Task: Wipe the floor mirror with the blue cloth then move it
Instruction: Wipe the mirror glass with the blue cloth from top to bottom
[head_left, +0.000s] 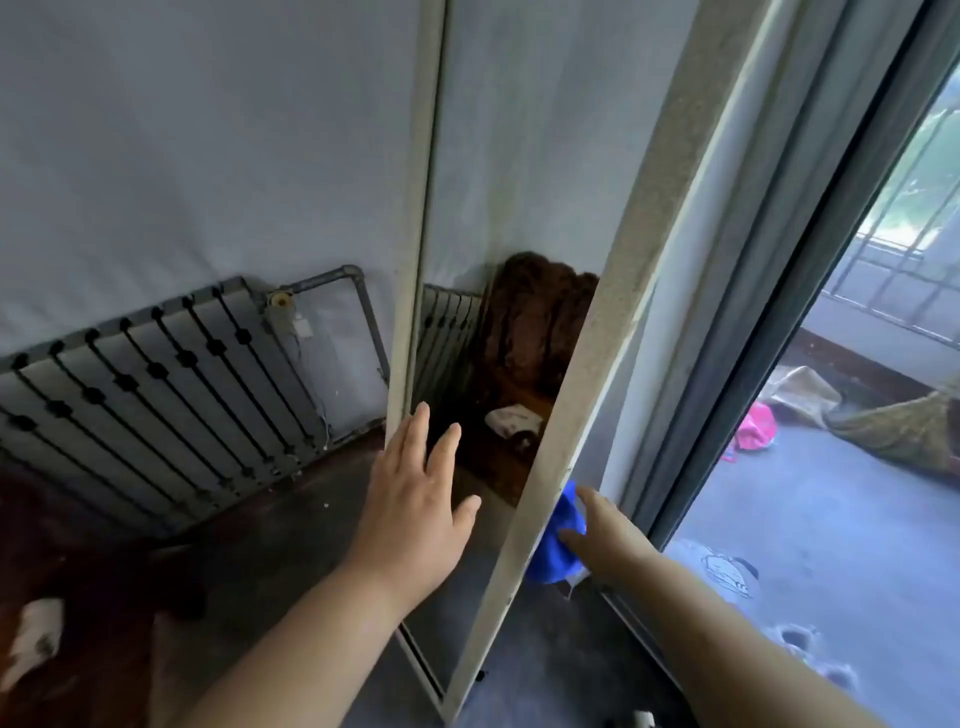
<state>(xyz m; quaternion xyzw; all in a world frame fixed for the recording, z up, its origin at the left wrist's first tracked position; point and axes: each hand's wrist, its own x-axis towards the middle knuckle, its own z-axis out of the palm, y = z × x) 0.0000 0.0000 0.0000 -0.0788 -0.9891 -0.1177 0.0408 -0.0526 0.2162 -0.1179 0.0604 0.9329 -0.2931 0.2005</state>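
Apparently wiping is ending. The right hand (605, 530) pinches the cloth (556, 551) between thumb and fingers, against the mirror (519, 156) frame just to its left. The left hand (415, 488), fingers spread and empty, reaches for the glass ahead. Moving the mirror is probably still to do.

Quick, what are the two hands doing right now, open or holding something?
Left hand: open, fingers straight and spread in front of the mirror glass, holding nothing.
Right hand: grips the blue cloth at the mirror's right frame.
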